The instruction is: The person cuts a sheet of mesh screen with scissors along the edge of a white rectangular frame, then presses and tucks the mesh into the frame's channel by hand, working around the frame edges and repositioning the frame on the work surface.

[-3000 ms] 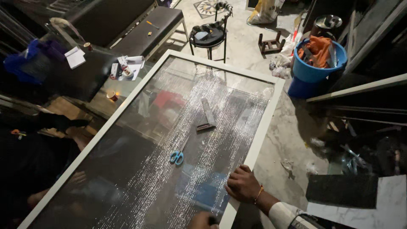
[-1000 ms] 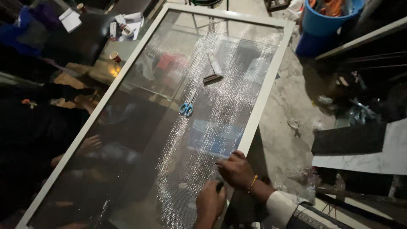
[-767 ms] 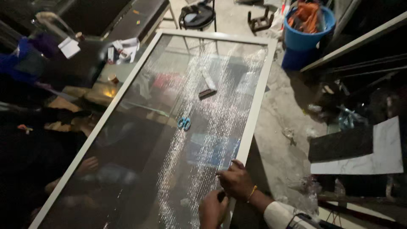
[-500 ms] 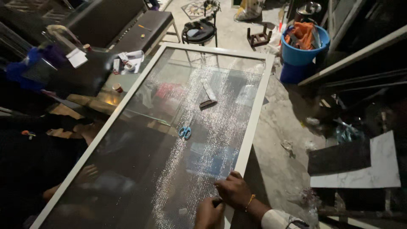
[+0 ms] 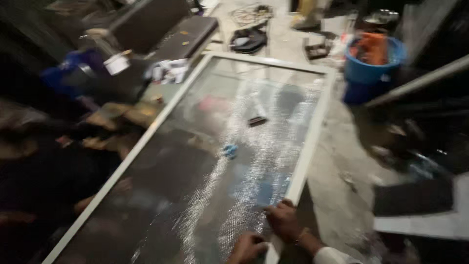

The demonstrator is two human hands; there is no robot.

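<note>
A large white-framed mesh screen (image 5: 312,127) lies flat and fills the middle of the blurred head view. My right hand (image 5: 285,221) rests with curled fingers on the mesh right beside the frame's right rail, near its closest end. My left hand (image 5: 246,248) sits just below and left of it at the picture's bottom edge, fingers bent; blur hides whether it grips anything. Further up the mesh lie small blue-handled scissors (image 5: 229,150) and a dark flat tool (image 5: 257,121).
A blue bucket (image 5: 367,73) holding orange cloth stands past the screen's far right corner. A dark stool (image 5: 248,40) and a dark bench (image 5: 183,35) are at the back. Papers (image 5: 168,71) and clutter line the left side. Bare concrete floor (image 5: 337,171) runs along the right rail.
The camera swung and the picture blurred. My two hands stay together at the near right rail; the right hand has shifted slightly along it. Scissors and dark tool have not moved on the mesh.
</note>
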